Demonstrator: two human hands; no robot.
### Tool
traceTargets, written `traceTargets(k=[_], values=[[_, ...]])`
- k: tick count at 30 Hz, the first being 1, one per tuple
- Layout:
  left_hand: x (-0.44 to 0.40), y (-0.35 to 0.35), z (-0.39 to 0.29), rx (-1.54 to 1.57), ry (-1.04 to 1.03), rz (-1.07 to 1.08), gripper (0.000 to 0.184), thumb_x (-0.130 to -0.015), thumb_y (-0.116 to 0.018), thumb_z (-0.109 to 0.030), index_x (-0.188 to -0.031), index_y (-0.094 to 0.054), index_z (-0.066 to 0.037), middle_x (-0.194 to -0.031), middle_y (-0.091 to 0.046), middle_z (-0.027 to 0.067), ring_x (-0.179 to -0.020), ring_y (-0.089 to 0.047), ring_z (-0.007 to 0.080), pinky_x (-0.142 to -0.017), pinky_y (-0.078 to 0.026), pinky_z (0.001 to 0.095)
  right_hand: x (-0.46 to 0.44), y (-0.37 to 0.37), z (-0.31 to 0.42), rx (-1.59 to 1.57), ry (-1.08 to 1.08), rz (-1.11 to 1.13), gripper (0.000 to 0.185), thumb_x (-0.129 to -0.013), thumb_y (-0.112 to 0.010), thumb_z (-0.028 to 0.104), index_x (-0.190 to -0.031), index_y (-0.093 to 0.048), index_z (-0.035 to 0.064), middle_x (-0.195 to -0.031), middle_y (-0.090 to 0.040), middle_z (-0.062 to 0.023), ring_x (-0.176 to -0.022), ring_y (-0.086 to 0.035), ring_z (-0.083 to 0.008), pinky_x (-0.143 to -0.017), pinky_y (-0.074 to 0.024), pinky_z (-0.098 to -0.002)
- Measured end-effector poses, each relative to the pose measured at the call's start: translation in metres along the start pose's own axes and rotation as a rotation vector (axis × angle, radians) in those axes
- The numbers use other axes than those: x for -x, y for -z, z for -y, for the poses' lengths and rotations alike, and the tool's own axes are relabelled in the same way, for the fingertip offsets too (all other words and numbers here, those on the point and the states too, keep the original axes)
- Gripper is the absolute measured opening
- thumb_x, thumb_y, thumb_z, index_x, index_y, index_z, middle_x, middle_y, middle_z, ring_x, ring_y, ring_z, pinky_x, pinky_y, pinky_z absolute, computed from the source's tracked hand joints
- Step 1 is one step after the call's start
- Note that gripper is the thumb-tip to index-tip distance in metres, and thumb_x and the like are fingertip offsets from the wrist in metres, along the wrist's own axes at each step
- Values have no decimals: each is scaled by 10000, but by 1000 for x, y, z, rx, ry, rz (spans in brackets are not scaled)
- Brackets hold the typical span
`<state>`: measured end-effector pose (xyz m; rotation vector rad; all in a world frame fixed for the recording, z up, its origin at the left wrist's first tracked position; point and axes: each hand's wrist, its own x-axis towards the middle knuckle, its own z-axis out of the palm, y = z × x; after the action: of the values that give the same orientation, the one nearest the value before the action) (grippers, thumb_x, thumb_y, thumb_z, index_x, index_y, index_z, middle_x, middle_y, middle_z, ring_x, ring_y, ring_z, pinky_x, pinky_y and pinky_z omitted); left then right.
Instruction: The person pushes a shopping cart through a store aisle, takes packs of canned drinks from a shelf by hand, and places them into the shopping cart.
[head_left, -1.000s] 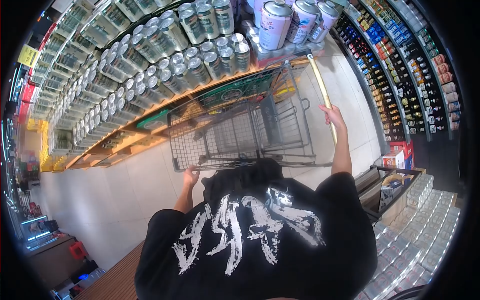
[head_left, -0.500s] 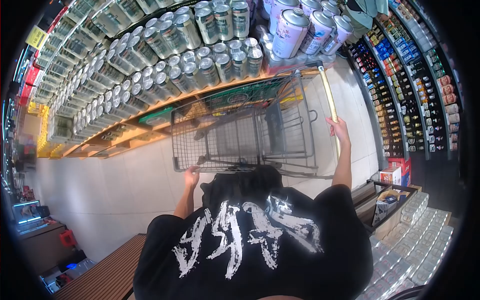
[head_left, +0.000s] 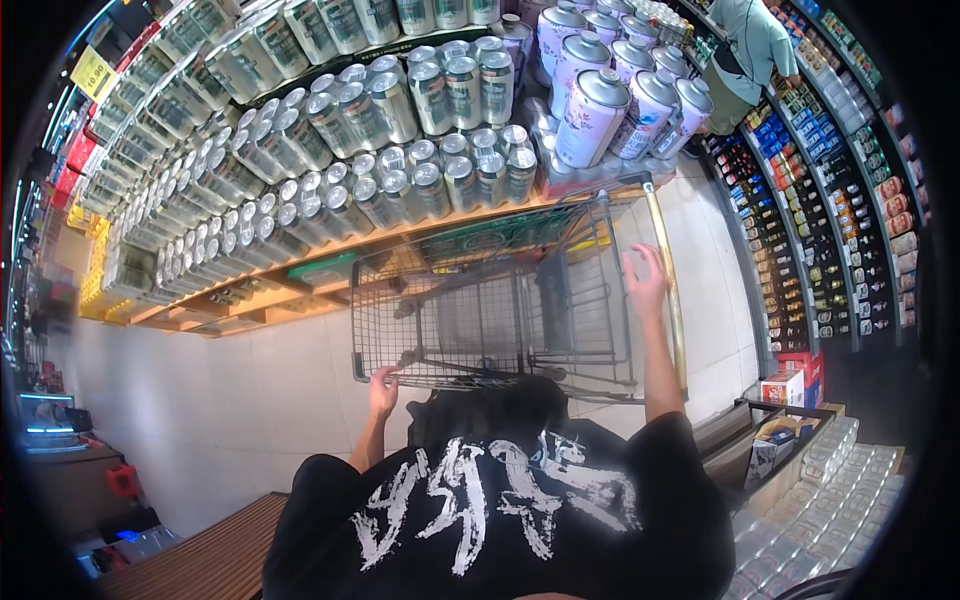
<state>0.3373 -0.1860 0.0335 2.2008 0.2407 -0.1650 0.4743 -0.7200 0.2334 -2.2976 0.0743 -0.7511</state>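
Observation:
A grey wire shopping cart (head_left: 440,345) stands in front of me, with a yellowish handle bar (head_left: 664,270) on its right end. My left hand (head_left: 382,390) is at the near left corner of the basket, its fingers curled on the rim. My right hand (head_left: 646,278) is off the handle, just left of it and above the cart's end. Its fingers are apart and hold nothing. The wire basket appears to contain no goods.
Shelves of stacked beer cans (head_left: 375,195) run along the cart's far side. Large white-and-purple cans (head_left: 590,118) stand at their right end. A person in a light green shirt (head_left: 755,40) is by the bottle shelves (head_left: 800,220). Wrapped can packs (head_left: 825,510) sit near right.
My right hand has let go of the handle bar and moved left with its fingers spread. My left hand stays at the basket corner. The person at the back right shows more fully.

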Motion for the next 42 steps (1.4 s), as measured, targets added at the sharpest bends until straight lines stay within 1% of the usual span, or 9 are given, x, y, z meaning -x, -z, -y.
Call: traceTargets(k=[6,12,16,23,28,34,35,39,42], values=[[-39,5,-51,23,-113,35,272,-784,-559,-15,-1031,-636,-98,-1091,-620,107,-1083,-535,305,-982,-381,383,-56,-96,41,-421,-206,216,371,-851,-675,285,-1099,-628,13,-1104,-624,-124,-1036,-588,-228,-884,-446,-329],[-78,-1,-105,86,-254,42,246,-807,-548,-42,-1031,-637,-91,-1086,-634,99,-1090,-539,291,-975,-384,377,-142,-200,40,-375,-591,250,927,-658,-708,632,-1150,-540,-136,-1196,-564,-254,-1121,-551,-290,-957,-411,-352],[-98,-10,-136,262,-266,74,226,-828,-550,-60,-1035,-639,-71,-1108,-631,112,-1107,-545,279,-982,-380,355,-179,-203,56,-428,-840,598,1162,-565,-719,715,-1298,-393,-125,-1305,-465,-267,-1171,-488,-414,-872,-423,-598],[-129,-12,-183,377,-210,110,208,-906,-540,-84,-1099,-609,-51,-1128,-613,51,-1039,-566,163,-913,-431,298,-183,-284,9,-251,-916,408,1144,-584,-738,682,-1315,-360,-112,-1311,-466,-246,-1164,-496,-410,-761,-502,-608],[-155,-16,-196,444,-188,136,226,-920,-530,-85,-1136,-590,-57,-1098,-608,23,-995,-555,115,-876,-434,261,-175,-268,14,-398,-814,425,945,-640,-733,634,-1313,-428,45,-1268,-502,-194,-1089,-539,-398,-657,-528,-598],[-190,-19,-236,553,-248,133,289,-926,-551,-116,-1201,-548,-27,-1149,-591,45,-1057,-536,123,-917,-425,269,-160,-263,20,-386,-788,295,815,-666,-730,606,-1199,-486,40,-1212,-531,-170,-1017,-570,-363,-601,-527,-589],[-197,-18,-241,522,-220,148,373,-931,-558,-156,-1277,-495,-30,-1253,-550,76,-1151,-505,158,-978,-393,296,-154,-263,19,-385,-737,241,726,-675,-738,595,-1072,-534,22,-1069,-580,-136,-911,-578,-275,-674,-522,-471],[-237,-24,-252,574,-86,139,538,-937,-555,-311,-1375,-397,-41,-1401,-422,105,-1302,-373,214,-1064,-305,348,-133,-245,33,-415,-604,108,556,-710,-758,510,-796,-488,32,-756,-558,-62,-723,-512,-173,-711,-440,-332],[-247,-15,-287,629,71,252,603,-923,-551,-405,-1384,-390,-51,-1424,-388,104,-1341,-313,231,-1068,-298,425,-116,-236,35,-551,-546,99,494,-757,-746,457,-866,-529,26,-784,-529,-45,-767,-475,-142,-711,-417,-296]])
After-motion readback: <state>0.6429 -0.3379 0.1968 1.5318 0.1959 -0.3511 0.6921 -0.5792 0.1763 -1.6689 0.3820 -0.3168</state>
